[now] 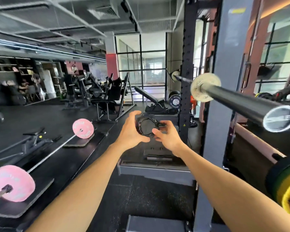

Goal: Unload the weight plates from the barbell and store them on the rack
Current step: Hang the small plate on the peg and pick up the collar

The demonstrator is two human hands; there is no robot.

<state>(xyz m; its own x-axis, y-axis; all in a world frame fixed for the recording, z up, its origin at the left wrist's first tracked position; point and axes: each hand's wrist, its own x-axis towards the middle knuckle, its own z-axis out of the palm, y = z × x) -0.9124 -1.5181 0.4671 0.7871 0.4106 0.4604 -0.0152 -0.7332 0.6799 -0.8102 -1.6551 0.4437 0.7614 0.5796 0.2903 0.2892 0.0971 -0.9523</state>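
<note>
A black barbell collar clamp [146,127] is held in front of me by both hands, away from any bar. My left hand [132,131] curls around its left side, and my right hand [167,136] pinches its lever end. The barbell [238,99] rests in the squat rack at upper right, its bare black sleeve end [280,118] pointing toward me. Only the pale inner collar flange [205,87] sits on that sleeve. Green and yellow weight plates [286,185] show at the right edge, partly cut off.
The grey rack upright [224,81] stands just right of my hands, with a black perforated post [187,72] behind. A second barbell with pink plates [83,128] [13,183] lies on the floor to the left. Benches and machines fill the background.
</note>
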